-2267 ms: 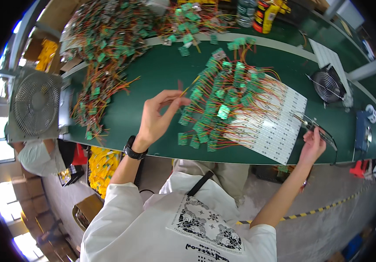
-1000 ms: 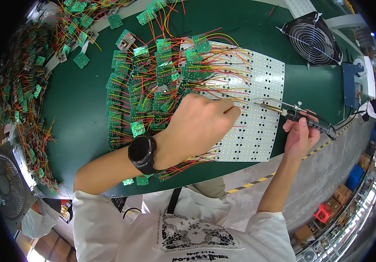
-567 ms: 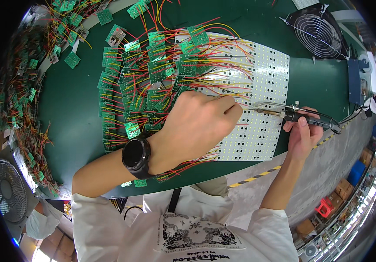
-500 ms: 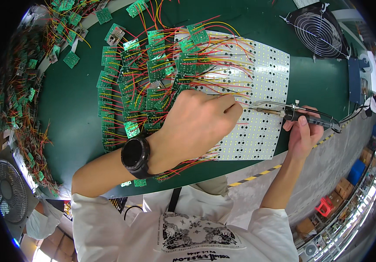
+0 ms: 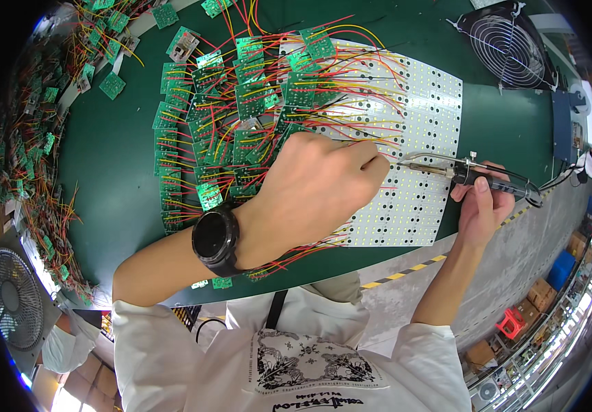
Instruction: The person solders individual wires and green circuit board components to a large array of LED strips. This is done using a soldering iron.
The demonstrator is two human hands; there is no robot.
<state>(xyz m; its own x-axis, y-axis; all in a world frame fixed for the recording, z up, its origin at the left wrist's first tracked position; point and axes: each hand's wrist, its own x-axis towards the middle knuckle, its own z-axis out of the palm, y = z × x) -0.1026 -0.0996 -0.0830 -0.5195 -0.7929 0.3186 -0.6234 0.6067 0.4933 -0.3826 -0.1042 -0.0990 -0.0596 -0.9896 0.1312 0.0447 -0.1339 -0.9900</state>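
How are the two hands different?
The left hand shows its back, fingertips hidden; the right hand grips a soldering iron. The left partly covers the white panel; the right is mostly past its edge. The left wears a black watch at the wrist; the right shows none. Both are ungloved.

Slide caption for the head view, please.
Right hand holds a soldering iron over a white panel, left hand near its tip, green circuit boards farther left.

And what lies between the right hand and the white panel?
In the head view: the soldering iron, held in the right hand, and green tabletop beneath.
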